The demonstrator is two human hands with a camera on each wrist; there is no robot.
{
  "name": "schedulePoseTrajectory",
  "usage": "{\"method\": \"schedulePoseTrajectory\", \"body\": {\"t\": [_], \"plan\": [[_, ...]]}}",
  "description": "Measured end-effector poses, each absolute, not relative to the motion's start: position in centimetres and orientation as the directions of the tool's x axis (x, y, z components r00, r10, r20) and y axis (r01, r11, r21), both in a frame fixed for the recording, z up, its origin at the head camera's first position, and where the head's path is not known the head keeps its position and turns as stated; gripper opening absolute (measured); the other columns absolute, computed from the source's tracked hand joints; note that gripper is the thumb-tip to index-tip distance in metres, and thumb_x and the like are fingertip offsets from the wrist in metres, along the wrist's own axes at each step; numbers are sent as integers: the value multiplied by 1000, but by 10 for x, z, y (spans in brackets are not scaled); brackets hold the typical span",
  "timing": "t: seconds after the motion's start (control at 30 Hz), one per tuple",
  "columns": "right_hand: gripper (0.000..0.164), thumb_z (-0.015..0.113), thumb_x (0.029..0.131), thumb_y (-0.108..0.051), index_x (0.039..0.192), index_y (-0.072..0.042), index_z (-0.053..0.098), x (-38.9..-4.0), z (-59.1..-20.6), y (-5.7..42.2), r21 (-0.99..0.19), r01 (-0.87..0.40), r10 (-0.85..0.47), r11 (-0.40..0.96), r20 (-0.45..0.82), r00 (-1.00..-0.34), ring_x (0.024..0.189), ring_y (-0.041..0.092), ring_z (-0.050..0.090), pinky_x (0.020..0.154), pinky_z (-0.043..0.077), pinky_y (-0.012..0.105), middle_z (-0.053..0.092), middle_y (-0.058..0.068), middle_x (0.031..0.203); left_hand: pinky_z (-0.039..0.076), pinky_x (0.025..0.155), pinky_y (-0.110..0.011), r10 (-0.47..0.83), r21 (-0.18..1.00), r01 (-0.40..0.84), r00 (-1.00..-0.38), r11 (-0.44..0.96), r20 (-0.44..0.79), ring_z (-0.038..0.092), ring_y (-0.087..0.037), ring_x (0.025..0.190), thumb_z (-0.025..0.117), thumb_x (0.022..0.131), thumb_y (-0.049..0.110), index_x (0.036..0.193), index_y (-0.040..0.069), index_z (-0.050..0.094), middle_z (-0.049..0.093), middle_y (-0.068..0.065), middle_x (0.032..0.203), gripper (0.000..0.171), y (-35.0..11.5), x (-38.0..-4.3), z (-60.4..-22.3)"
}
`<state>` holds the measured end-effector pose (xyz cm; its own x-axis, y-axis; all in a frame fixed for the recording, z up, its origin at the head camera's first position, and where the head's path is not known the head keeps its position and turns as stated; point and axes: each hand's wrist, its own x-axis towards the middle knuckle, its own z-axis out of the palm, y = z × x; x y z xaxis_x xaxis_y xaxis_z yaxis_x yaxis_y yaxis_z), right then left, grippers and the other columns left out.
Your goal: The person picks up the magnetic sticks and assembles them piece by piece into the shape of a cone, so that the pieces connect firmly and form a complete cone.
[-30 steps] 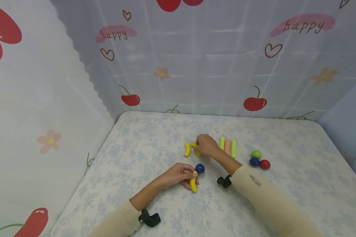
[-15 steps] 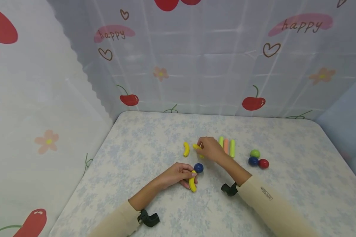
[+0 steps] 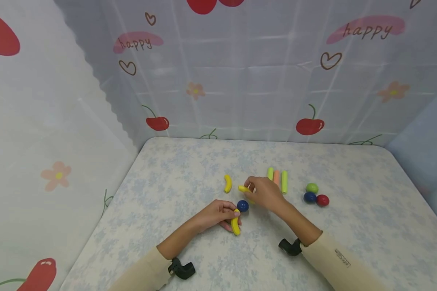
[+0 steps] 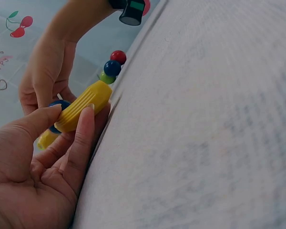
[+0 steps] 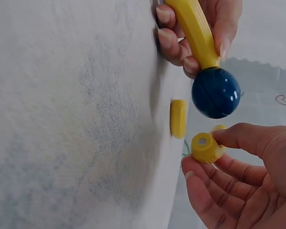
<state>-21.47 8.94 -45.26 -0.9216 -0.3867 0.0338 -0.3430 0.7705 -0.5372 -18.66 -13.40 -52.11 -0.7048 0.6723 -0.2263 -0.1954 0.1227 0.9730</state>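
My left hand (image 3: 215,214) pinches a curved yellow rod (image 3: 235,226), far end touching the blue ball (image 3: 242,206). Right hand (image 3: 267,194) pinches a second yellow rod (image 5: 206,150) near the ball, above the table (image 3: 182,169). Backdrop (image 3: 233,72) reads "happy" twice; print on my right sleeve (image 3: 333,264) too blurred to read.

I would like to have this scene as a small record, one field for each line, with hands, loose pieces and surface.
left hand: pinches first yellow piece; blue ball touches its end
right hand: pinches second yellow piece, apart from that ball
loose yellow piece: lies left of right hand
sticks: left green stick, orange stick, right green stick
ball group: green ball, second blue ball, red ball
surface: pale patterned table
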Motion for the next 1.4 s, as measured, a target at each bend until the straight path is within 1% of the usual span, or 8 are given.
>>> {"method": "schedulePoseTrajectory", "body": {"t": [0.27, 0.43, 0.57, 0.83, 1.1, 1.4], "plan": [[14, 78, 89, -13, 101, -8, 72, -199, -452, 98, -577, -361, -397, 733, 68, -915, 67, 9, 60, 56, 49, 26, 68, -2, 82, 61, 71, -33, 670, 974, -194, -709, 117, -221, 74, -25, 89, 64, 102, 23, 114, -3, 68, 75, -15, 102, 29, -136, -185, -520], [13, 80, 88, -11, 98, -8, 72, -189, -455, 106, -598, -365, -401, 714, 79, -913, 65, 8, 60, 54, 49, 25, 68, -3, 79, 61, 71, -33, 677, 976, -194, -705, 102, -211, 74, -24, 89, 63, 103, 21, 115, -6, 66, 74, -16, 102, 30, -136, -183, -519], [13, 80, 87, -10, 98, -9, 72, -183, -456, 111, -608, -365, -395, 706, 90, -914, 63, 6, 58, 53, 49, 24, 67, -3, 79, 61, 71, -32, 679, 976, -193, -704, 97, -206, 74, -23, 89, 63, 103, 22, 115, -6, 66, 74, -16, 102, 30, -135, -184, -518], [15, 80, 86, -9, 98, -8, 72, -176, -453, 115, -601, -355, -388, 716, 80, -918, 67, 8, 58, 56, 50, 25, 68, -3, 82, 61, 71, -33, 669, 978, -181, -714, 107, -205, 74, -24, 90, 63, 103, 25, 115, -3, 67, 74, -14, 102, 31, -136, -185, -518], [16, 81, 85, -9, 98, -9, 73, -173, -455, 117, -595, -354, -393, 722, 69, -917, 67, 7, 57, 57, 49, 25, 67, -3, 81, 61, 73, -34, 664, 976, -197, -718, 94, -209, 74, -26, 92, 62, 103, 22, 117, -4, 66, 74, -15, 102, 30, -135, -186, -519], [16, 82, 84, -7, 99, -10, 74, -172, -457, 118, -581, -357, -391, 731, 73, -918, 66, 7, 57, 56, 49, 25, 67, -3, 81, 61, 72, -33, 654, 974, -207, -725, 96, -219, 74, -25, 90, 63, 103, 21, 116, -4, 67, 75, -14, 101, 29, -135, -186, -520]]}}
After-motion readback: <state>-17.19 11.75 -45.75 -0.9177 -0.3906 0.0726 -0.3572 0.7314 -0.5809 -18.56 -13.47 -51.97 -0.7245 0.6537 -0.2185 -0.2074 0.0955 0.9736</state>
